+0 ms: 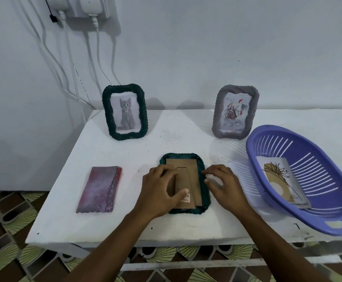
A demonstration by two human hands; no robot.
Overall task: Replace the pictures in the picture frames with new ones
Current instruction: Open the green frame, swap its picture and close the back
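A dark green woven picture frame (203, 208) lies face down in the middle of the white table, its brown cardboard back (188, 174) up. My left hand (162, 190) rests flat on the back's left side, thumb near a barcode sticker. My right hand (223, 184) touches the frame's right edge with spread fingers. Behind stand a green frame with a cat picture (125, 111) and a grey frame with a rose picture (235, 111). A picture with a flower drawing (282, 180) lies in the purple basket (336, 224).
A pink-purple cloth pouch (100, 190) lies flat at the left of the white table (105, 226). White cables (97, 49) hang down the wall from plugs at the top left. Patterned floor shows below the table's front edge.
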